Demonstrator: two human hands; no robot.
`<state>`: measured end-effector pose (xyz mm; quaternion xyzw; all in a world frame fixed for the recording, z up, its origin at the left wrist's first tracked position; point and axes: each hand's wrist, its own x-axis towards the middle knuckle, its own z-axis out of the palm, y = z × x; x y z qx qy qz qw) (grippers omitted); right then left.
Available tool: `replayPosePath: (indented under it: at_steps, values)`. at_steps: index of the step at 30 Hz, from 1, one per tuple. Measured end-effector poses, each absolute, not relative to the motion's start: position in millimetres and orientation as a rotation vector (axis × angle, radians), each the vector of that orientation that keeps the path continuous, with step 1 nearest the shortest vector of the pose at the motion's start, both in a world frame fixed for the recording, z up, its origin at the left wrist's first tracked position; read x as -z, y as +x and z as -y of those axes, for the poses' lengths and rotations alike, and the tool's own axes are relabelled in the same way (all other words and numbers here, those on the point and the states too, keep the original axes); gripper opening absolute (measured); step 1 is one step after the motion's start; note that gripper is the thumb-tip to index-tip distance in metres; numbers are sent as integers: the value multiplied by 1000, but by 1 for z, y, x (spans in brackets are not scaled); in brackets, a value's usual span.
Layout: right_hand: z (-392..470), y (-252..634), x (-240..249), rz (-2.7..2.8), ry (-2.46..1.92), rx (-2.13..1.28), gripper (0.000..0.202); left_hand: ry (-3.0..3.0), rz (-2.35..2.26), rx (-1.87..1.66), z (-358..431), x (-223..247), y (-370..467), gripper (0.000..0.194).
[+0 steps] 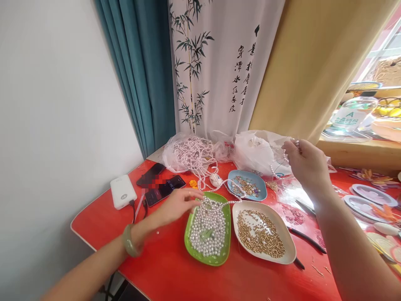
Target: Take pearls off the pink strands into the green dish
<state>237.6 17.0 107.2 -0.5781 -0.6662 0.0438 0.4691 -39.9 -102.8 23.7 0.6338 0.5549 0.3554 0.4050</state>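
Observation:
My left hand [179,205] is at the upper left rim of a green tray [187,240], fingers stretched out and apart over white pearl beads [208,228]. I see nothing held in it. Raised at the right, my right hand [305,163] is closed in a pinch on a string of pearl beads [285,156], which hangs below the fingers in front of a plastic bag. Beside the green tray is a cream tray [290,251] with small gold beads [261,236]. Behind it, a blue tray [263,188] holds mixed beads.
Long pearl strands [194,152] spill from a plastic bag at the back. Two phones [166,190] and a white power bank [123,191] with cables lie on the red table [163,267]. Black-handled pliers [307,240] lie right of the cream tray. A white plastic bag [253,152] stands behind.

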Motion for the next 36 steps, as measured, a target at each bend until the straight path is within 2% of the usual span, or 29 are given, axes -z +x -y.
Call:
replayPosePath:
  at_steps: [5,10,15,19,25,29,36]
  values:
    - [-17,229,-105,1678,-1431,-149,23,1577,-1645,-758,125,-37,-85,28]
    - [-17,223,-102,1724,-1384,-200,23,1618,-1845,-377,161,-16,-118,25]
    - [-17,215,-98,1785,-1350,-215,25,1576,-1844,-354,174,0,-118,17]
    - [-12,207,-97,1855,-1348,-244,24,1639,-1842,-304,169,2,-112,19]
    - [-7,200,-91,1959,-1358,-247,26,1761,-1825,-242,157,0,-98,10]
    - [-8,199,-90,1987,-1351,-245,26,1711,-1737,-353,146,0,-85,21]
    - [-7,198,-92,1988,-1369,-287,25,1891,-1815,-366,127,10,-50,57]
